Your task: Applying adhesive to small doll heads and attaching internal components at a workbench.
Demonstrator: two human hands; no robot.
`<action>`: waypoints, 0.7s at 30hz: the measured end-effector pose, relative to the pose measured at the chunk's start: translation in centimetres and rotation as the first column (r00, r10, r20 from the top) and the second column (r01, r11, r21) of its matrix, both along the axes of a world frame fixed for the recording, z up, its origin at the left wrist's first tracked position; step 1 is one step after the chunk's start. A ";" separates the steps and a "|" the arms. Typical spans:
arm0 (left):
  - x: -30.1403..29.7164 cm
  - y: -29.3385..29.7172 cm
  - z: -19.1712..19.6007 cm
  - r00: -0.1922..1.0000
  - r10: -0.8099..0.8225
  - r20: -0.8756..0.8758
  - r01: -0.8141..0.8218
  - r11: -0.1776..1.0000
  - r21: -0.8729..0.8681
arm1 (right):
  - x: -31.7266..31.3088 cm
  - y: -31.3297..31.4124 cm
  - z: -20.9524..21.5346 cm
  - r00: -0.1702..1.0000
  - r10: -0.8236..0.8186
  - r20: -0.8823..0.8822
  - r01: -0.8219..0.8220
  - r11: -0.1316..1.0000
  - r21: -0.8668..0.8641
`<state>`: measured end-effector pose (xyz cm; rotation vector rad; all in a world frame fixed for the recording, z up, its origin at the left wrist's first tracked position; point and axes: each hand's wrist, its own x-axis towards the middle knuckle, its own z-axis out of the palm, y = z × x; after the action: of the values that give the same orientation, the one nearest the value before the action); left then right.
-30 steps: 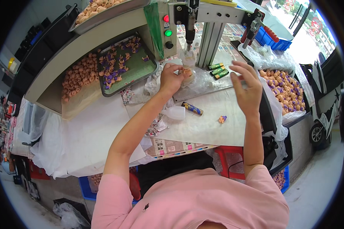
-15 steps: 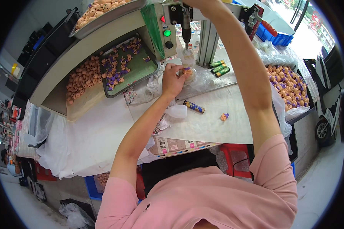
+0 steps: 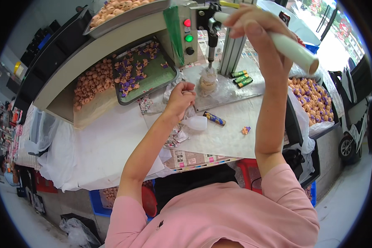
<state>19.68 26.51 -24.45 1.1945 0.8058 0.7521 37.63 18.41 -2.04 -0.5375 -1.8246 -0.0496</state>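
My right hand (image 3: pixel 262 39) is raised over the bench's right side, fingers wrapped around the white tubular lever handle (image 3: pixel 295 51) of a press. The press's metal rod (image 3: pixel 211 51) points down at a plastic-wrapped fixture (image 3: pixel 208 82), its tip at the top of it. Left of that fixture, my left hand (image 3: pixel 182 99) is closed with curled fingers; whatever may be in it is hidden. Below it on the bench lie a translucent white plastic bottle (image 3: pixel 196 122), a blue-and-gold cylinder (image 3: pixel 214 118) and one small peach-and-purple figure piece (image 3: pixel 246 130).
A dark tray (image 3: pixel 157 82) of purple-and-peach pieces stands left of the press, beside a pile of round peach heads (image 3: pixel 93 82). Green-and-black cylinders (image 3: pixel 241 78) lie by the metal post. A full bin of pieces (image 3: pixel 312 99) stands at right. A metal tray (image 3: pixel 132 14) sits above.
My left hand has drawn back leftward from the fixture, where it held a peach-and-purple piece. My right hand has come lower and into view with the lever handle. The rod sits nearer the fixture.
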 end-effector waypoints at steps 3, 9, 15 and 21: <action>-2.5 -1.2 1.6 0.992 0.025 0.120 -0.008 0.990 -0.140 | -0.5 0.0 -0.6 0.996 0.003 0.085 -0.008 0.998 0.062; -9.1 -3.6 3.1 0.936 0.066 0.346 0.074 0.923 -0.377 | -2.8 -2.2 -3.7 0.948 -0.297 0.114 0.289 0.954 0.082; -14.0 -7.1 3.3 0.899 0.116 0.422 0.052 0.929 -0.366 | -6.4 -4.3 -8.5 0.741 -0.666 -0.083 0.602 0.714 -0.356; -16.7 -11.6 4.3 0.825 0.258 0.503 0.071 0.835 -0.545 | -9.2 -6.9 -17.3 0.846 -0.376 0.379 0.527 0.701 -0.480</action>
<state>2.93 14.91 -20.18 0.3694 0.5244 0.8286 28.45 11.55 -19.34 -1.4785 -1.9007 0.1036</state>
